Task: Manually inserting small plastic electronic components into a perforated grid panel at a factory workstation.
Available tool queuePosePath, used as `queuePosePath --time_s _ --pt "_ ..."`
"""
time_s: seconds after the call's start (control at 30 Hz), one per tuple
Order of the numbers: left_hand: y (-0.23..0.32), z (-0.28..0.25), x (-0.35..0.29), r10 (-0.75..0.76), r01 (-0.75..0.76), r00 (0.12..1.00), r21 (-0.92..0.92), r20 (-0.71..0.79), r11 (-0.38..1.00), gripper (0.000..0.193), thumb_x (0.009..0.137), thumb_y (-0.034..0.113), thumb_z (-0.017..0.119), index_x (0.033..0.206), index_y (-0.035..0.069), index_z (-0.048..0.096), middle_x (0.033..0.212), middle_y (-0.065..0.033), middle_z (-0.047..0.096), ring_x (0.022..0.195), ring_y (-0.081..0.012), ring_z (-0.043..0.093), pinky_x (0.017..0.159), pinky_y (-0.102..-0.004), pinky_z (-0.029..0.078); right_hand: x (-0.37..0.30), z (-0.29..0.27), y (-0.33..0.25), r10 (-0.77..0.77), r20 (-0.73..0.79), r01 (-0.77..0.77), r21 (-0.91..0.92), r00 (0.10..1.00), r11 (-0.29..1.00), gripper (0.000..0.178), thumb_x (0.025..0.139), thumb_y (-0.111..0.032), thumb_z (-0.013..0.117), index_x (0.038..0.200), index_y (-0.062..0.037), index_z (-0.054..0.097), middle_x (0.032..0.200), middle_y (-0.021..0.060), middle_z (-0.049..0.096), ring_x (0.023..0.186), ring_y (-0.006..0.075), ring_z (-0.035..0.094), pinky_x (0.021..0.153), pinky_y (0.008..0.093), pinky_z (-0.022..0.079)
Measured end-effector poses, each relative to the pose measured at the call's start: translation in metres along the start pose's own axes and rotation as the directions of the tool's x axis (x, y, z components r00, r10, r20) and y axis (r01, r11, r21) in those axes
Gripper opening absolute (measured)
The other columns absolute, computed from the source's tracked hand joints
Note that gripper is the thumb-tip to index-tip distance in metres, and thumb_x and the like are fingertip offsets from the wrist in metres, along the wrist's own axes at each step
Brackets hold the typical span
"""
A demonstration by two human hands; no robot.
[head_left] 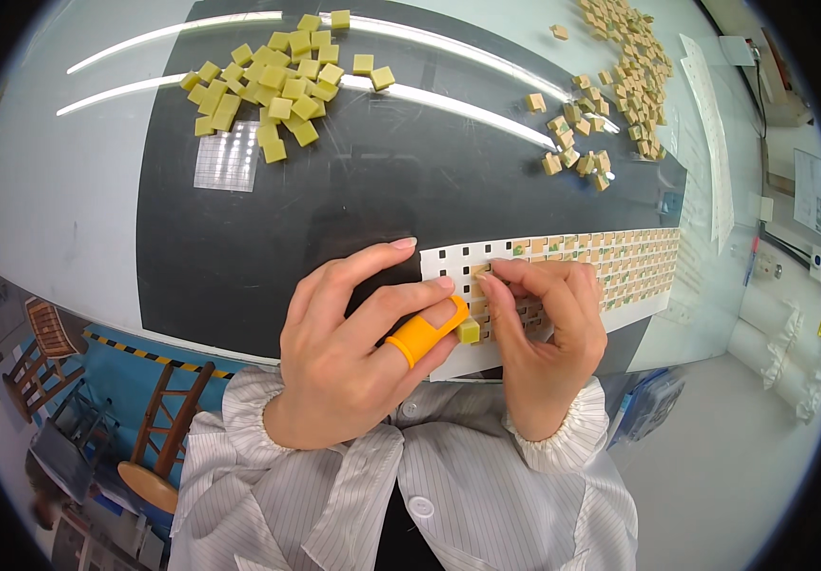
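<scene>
While our left hand [349, 333], wearing an orange finger sleeve [409, 346], curls beside a yellow-green block [469, 331], its grip unclear, our right hand [551, 324] brings thumb and forefinger together, contents hidden, over the white sheet [641, 305]. Farther along the counter [68, 190], loose blocks [282, 84] heap beyond our left hand, tan pieces [644, 84] beyond our right.

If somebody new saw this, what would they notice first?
Probably the bright orange finger cover on the left hand, near the middle. Next might be the yellow-green block pile at the upper left, and the tan pieces scattered at the upper right.
</scene>
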State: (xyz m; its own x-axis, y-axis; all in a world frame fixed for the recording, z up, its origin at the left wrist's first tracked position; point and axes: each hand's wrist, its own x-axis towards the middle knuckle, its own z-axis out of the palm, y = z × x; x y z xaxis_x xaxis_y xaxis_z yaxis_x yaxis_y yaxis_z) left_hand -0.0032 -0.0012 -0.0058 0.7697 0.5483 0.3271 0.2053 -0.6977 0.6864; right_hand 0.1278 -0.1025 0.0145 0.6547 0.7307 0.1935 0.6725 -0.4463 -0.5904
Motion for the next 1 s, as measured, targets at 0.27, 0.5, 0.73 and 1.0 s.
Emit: queuePosePath --time_s 0.27,0.5,0.73,1.0 --pt "-0.0002 0.0004 -0.0004 -0.003 0.003 1.0 -0.003 -0.003 1.0 0.024 0.066 0.016 0.081 0.088 0.009 0.072 0.102 0.0031 0.068 0.109 -0.0258 0.061 0.083 -0.0398 0.047 0.0018 -0.0017 0.0017 -0.06 0.026 0.061 -0.017 0.998 0.998 0.021 0.071 -0.001 0.079 0.089 -0.0074 0.071 0.081 0.0007 0.063 0.074 0.0174 0.054 0.072 0.0304 0.038" --pt "-0.0002 -0.0005 -0.0003 -0.007 0.007 1.0 -0.002 0.004 1.0 0.024 0.067 0.016 0.081 0.088 0.009 0.072 0.102 0.0034 0.068 0.109 -0.0259 0.061 0.082 -0.0393 0.047 0.0043 -0.0047 -0.0002 -0.025 0.07 0.026 -0.015 0.997 1.0 0.016 0.074 0.003 0.076 0.085 -0.0049 0.067 0.081 0.0038 0.062 0.076 0.0175 0.055 0.069 0.0287 0.043" --pt "0.0003 -0.0009 0.0004 -0.006 0.006 1.0 0.003 0.007 1.0 0.024 0.067 0.016 0.081 0.088 0.009 0.072 0.102 0.0034 0.068 0.109 -0.0257 0.061 0.082 -0.0396 0.047 0.0051 -0.0052 0.0019 -0.049 0.077 0.049 -0.009 0.996 0.999 0.016 0.074 0.003 0.076 0.084 -0.0051 0.067 0.08 0.0032 0.062 0.074 0.0167 0.054 0.069 0.0279 0.042" --pt "0.0005 -0.0013 0.0003 -0.014 0.014 1.0 0.004 0.005 1.0 0.024 0.067 0.015 0.081 0.089 0.009 0.072 0.102 0.0033 0.068 0.109 -0.0259 0.06 0.084 -0.0401 0.047 0.0046 -0.0021 0.0011 -0.058 0.044 0.058 0.0 0.997 0.998 0.02 0.07 -0.002 0.08 0.086 -0.0081 0.069 0.076 -0.0009 0.06 0.073 0.0162 0.053 0.075 0.0312 0.036"
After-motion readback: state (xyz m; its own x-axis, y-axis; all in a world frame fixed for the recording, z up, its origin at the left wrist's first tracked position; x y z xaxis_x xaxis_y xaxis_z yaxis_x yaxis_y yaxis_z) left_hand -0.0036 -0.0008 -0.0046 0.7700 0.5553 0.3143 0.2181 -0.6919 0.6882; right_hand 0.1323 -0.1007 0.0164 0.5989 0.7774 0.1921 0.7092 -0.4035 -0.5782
